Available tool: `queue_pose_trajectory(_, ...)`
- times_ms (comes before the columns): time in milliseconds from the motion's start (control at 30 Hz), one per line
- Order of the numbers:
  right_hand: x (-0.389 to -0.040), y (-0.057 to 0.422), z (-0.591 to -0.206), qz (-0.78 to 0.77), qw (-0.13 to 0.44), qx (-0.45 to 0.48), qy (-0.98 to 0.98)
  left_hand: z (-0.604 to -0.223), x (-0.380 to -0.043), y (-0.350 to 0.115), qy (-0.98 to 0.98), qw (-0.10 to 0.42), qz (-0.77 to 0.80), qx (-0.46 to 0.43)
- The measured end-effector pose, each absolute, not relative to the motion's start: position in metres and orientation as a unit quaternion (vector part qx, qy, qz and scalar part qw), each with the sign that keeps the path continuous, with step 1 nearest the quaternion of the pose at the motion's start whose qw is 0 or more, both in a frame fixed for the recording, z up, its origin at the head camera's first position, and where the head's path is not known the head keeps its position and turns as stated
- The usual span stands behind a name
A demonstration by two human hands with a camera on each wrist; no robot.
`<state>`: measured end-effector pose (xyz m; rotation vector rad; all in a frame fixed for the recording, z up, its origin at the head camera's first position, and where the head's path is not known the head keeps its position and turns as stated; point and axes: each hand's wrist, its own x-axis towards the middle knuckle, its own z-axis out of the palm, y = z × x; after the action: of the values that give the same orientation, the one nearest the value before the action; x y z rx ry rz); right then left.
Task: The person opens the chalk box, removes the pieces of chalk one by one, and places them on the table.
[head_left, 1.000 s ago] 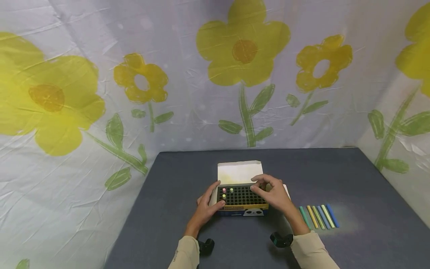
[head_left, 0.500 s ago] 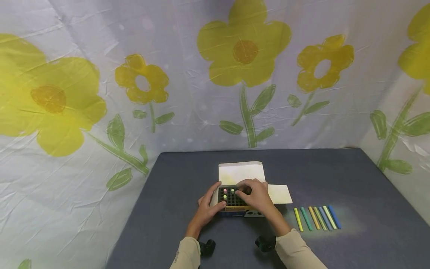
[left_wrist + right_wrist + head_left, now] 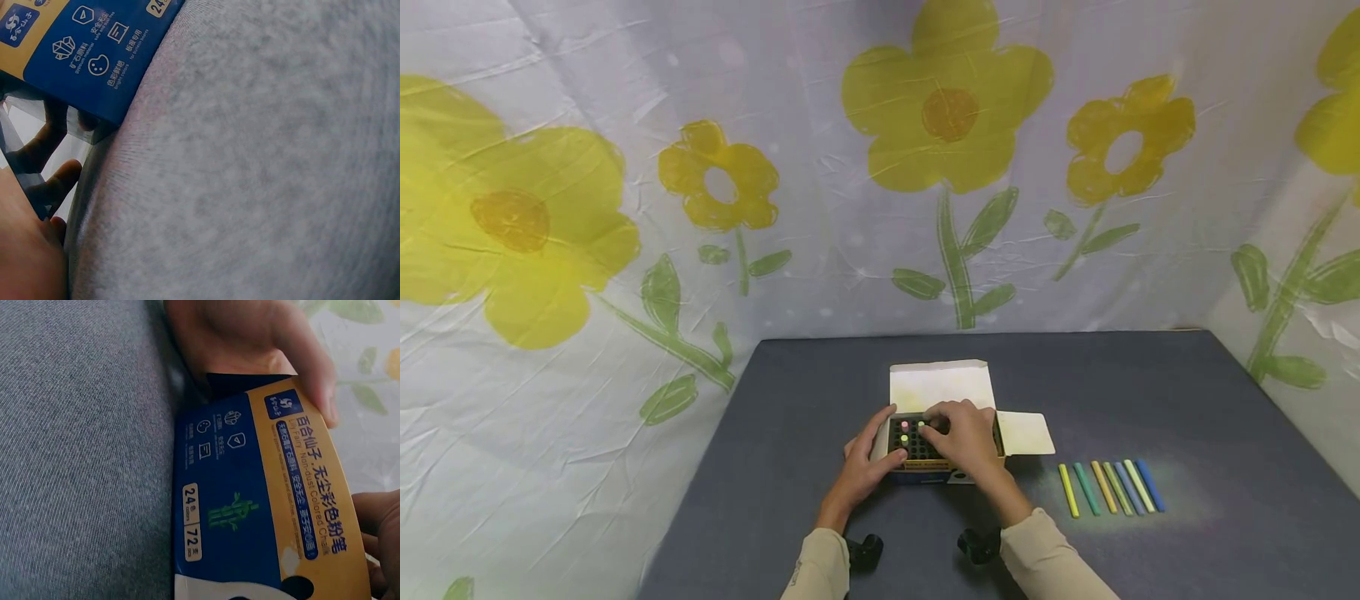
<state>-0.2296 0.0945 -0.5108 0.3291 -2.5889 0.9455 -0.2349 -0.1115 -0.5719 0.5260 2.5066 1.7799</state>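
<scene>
An open blue-and-yellow chalk box (image 3: 925,478) stands on the dark table, its top showing a black grid of round holes. My left hand (image 3: 859,471) grips the box's left end, thumb at the front corner; the right wrist view shows that thumb on the printed front. Over the grid is my right hand (image 3: 966,437), thumb and forefinger pinching the end of a light green chalk stick (image 3: 921,425). Left of it, a pink chalk stick (image 3: 905,427) and a yellow-green chalk stick (image 3: 904,440) stand in holes. My right hand hides much of the grid.
To the right of the box lies a row of several chalk sticks, from a yellow one (image 3: 1069,492) to a blue one (image 3: 1151,486). The white lid (image 3: 940,385) is folded back, and a white side flap (image 3: 1027,433) sticks out right. A flowered sheet (image 3: 820,275) hangs behind.
My right hand has moved left across the grid to the light green chalk stick. Its arm no longer covers the yellow chalk at the row's left end. My left hand keeps its grip.
</scene>
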Motion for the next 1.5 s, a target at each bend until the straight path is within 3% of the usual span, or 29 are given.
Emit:
queue_pose_trajectory(600,-0.228,0.084,-0.51,0.27,0.177,0.08,-0.943,-0.574,-0.236,-0.112,0.801,0.02,0.577,0.159)
queue_pose_trajectory(1500,-0.229,0.09,-0.509,0.366,0.181,0.114,-0.906,-0.564,-0.231,-0.108,0.798,0.002,0.579,0.166)
